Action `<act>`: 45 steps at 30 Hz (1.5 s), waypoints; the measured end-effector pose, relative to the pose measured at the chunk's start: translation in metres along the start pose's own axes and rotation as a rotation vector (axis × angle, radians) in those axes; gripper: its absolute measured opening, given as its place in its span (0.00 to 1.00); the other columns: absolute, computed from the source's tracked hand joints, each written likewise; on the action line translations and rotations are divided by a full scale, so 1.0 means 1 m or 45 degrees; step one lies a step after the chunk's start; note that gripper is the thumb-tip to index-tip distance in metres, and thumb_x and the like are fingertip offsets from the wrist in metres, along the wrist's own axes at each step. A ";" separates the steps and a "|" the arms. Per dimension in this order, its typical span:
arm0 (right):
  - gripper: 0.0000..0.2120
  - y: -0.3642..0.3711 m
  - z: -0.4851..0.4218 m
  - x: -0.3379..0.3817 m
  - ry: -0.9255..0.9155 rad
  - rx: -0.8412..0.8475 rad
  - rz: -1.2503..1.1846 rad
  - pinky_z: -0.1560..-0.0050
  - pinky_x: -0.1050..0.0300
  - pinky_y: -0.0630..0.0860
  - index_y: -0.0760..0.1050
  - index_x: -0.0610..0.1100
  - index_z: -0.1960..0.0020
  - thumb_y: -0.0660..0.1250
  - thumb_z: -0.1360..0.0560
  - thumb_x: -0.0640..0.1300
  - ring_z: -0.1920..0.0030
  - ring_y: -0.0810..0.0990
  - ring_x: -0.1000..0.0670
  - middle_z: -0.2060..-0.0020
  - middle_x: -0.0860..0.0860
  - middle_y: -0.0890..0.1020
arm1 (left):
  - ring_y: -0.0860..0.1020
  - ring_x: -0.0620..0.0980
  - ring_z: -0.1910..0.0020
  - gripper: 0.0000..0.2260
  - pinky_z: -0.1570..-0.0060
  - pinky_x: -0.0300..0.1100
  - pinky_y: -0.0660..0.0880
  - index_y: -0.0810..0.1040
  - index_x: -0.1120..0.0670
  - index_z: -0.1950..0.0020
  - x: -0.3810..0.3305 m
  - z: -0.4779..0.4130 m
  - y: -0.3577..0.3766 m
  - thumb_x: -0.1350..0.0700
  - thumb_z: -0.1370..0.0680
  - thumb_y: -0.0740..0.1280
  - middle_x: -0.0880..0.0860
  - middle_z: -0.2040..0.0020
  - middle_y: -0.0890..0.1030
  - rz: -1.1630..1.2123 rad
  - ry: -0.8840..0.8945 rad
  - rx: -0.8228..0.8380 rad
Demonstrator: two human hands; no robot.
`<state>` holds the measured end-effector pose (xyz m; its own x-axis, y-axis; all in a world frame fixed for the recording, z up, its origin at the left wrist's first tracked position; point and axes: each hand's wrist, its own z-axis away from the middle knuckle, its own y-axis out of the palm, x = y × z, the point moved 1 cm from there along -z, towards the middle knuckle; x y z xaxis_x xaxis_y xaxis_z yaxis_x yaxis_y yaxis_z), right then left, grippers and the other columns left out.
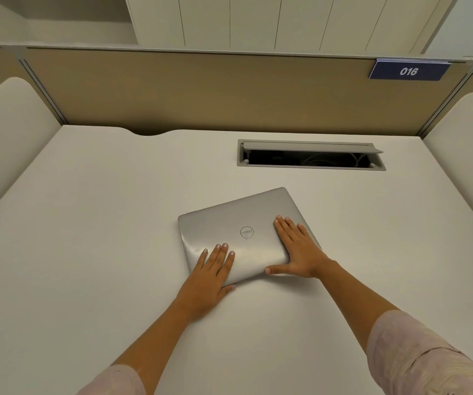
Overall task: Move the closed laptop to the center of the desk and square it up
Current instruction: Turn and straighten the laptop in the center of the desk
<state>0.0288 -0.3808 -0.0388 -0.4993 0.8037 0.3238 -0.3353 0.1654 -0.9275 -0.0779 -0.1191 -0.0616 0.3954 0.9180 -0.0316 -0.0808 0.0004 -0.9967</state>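
A closed silver laptop [244,220] lies near the middle of the white desk [101,209], turned counter-clockwise so its edges are skewed to the desk's edges. My left hand [211,276] rests flat on its near left corner, thumb hooked along the near edge. On the right side of the lid my right hand [296,248] presses flat, its thumb stretched along the near edge. Both hands have fingers spread and grip the laptop by pressing on it.
An open grey cable hatch [311,155] is set into the desk behind the laptop. A beige partition [201,89] with a blue "016" sign [409,70] closes the back. White side panels [4,132] flank the desk left and right.
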 end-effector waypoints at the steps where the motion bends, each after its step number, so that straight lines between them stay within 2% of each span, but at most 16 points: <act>1: 0.60 0.002 0.002 0.002 0.020 -0.015 -0.006 0.23 0.47 0.36 0.34 0.47 0.22 0.56 0.37 0.80 0.22 0.34 0.51 0.21 0.51 0.38 | 0.66 0.61 0.26 0.30 0.31 0.60 0.66 0.65 0.60 0.25 0.005 -0.001 0.000 0.41 0.20 0.51 0.62 0.25 0.66 -0.005 0.033 0.000; 4: 0.60 0.010 0.009 0.013 0.103 -0.056 -0.019 0.23 0.48 0.35 0.35 0.44 0.22 0.57 0.36 0.79 0.22 0.34 0.49 0.21 0.49 0.38 | 0.63 0.61 0.25 0.31 0.30 0.60 0.63 0.62 0.59 0.23 0.024 -0.005 -0.003 0.40 0.19 0.51 0.62 0.24 0.63 -0.028 0.149 0.017; 8: 0.60 0.021 0.014 0.033 0.245 -0.115 -0.031 0.23 0.44 0.37 0.35 0.43 0.22 0.55 0.36 0.79 0.22 0.35 0.47 0.21 0.47 0.39 | 0.58 0.60 0.23 0.31 0.28 0.59 0.56 0.56 0.56 0.21 0.056 -0.013 -0.010 0.39 0.19 0.51 0.61 0.22 0.57 -0.070 0.300 0.071; 13: 0.60 0.035 0.018 0.056 0.397 -0.178 0.016 0.23 0.43 0.38 0.37 0.40 0.22 0.51 0.36 0.80 0.22 0.37 0.45 0.21 0.45 0.41 | 0.55 0.57 0.22 0.31 0.26 0.58 0.54 0.52 0.52 0.20 0.077 -0.020 -0.020 0.37 0.19 0.49 0.57 0.20 0.54 -0.138 0.342 0.130; 16: 0.60 0.037 0.018 0.059 0.428 -0.208 0.042 0.23 0.43 0.40 0.39 0.40 0.21 0.50 0.36 0.81 0.21 0.40 0.44 0.21 0.45 0.43 | 0.56 0.56 0.22 0.31 0.27 0.58 0.56 0.54 0.51 0.21 0.075 -0.016 -0.021 0.37 0.20 0.50 0.55 0.20 0.55 -0.111 0.267 0.121; 19: 0.57 0.040 0.020 0.057 0.398 -0.250 0.067 0.22 0.43 0.43 0.42 0.41 0.21 0.47 0.35 0.80 0.21 0.42 0.44 0.21 0.46 0.45 | 0.62 0.57 0.24 0.29 0.30 0.59 0.63 0.60 0.52 0.22 0.062 -0.007 -0.015 0.40 0.20 0.51 0.55 0.22 0.61 -0.034 0.131 0.072; 21: 0.52 0.043 0.025 0.054 0.323 -0.290 0.108 0.22 0.43 0.44 0.45 0.42 0.21 0.46 0.31 0.78 0.21 0.45 0.44 0.21 0.46 0.48 | 0.66 0.58 0.26 0.28 0.32 0.60 0.66 0.64 0.54 0.23 0.049 0.000 -0.010 0.41 0.19 0.48 0.56 0.24 0.65 0.030 0.026 0.042; 24: 0.42 0.047 0.035 0.043 0.178 -0.312 0.213 0.22 0.45 0.48 0.52 0.44 0.21 0.45 0.25 0.72 0.21 0.52 0.43 0.22 0.49 0.54 | 0.66 0.57 0.26 0.31 0.29 0.63 0.59 0.65 0.54 0.24 0.030 0.005 -0.004 0.39 0.18 0.41 0.54 0.23 0.64 0.112 -0.147 -0.008; 26: 0.38 0.046 0.040 0.035 0.124 -0.305 0.233 0.23 0.47 0.48 0.54 0.46 0.22 0.46 0.23 0.69 0.22 0.55 0.44 0.22 0.51 0.57 | 0.65 0.56 0.25 0.31 0.31 0.68 0.53 0.65 0.53 0.24 0.022 0.006 -0.001 0.38 0.19 0.41 0.52 0.24 0.65 0.133 -0.245 -0.041; 28: 0.37 0.045 0.040 0.032 0.109 -0.286 0.236 0.24 0.47 0.50 0.56 0.47 0.22 0.47 0.22 0.68 0.22 0.56 0.45 0.23 0.51 0.59 | 0.65 0.57 0.25 0.30 0.34 0.73 0.52 0.66 0.51 0.24 0.018 0.005 0.001 0.38 0.19 0.42 0.51 0.24 0.67 0.132 -0.303 -0.059; 33: 0.35 0.043 0.039 0.028 0.100 -0.237 0.269 0.26 0.46 0.54 0.58 0.48 0.23 0.48 0.22 0.68 0.23 0.59 0.44 0.23 0.51 0.62 | 0.64 0.58 0.25 0.29 0.35 0.75 0.54 0.64 0.49 0.24 0.017 0.004 0.005 0.38 0.20 0.44 0.49 0.24 0.66 0.136 -0.335 -0.094; 40: 0.35 0.036 0.032 0.018 0.080 -0.193 0.305 0.25 0.47 0.51 0.53 0.50 0.21 0.46 0.22 0.68 0.22 0.54 0.47 0.22 0.53 0.57 | 0.61 0.56 0.23 0.30 0.33 0.71 0.55 0.62 0.47 0.23 0.019 -0.001 0.004 0.37 0.20 0.40 0.48 0.23 0.64 0.185 -0.351 -0.096; 45: 0.35 0.035 0.030 0.016 0.066 -0.198 0.301 0.24 0.48 0.49 0.52 0.51 0.21 0.47 0.22 0.68 0.21 0.52 0.47 0.22 0.54 0.55 | 0.60 0.56 0.23 0.30 0.32 0.69 0.56 0.62 0.47 0.23 0.019 -0.004 0.003 0.37 0.20 0.40 0.48 0.23 0.64 0.200 -0.363 -0.089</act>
<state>-0.0153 -0.3795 -0.0604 -0.5061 0.8578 0.0891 -0.0862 0.0525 -0.9949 -0.0672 -0.1032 -0.0654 0.1103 0.9787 -0.1732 -0.0535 -0.1681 -0.9843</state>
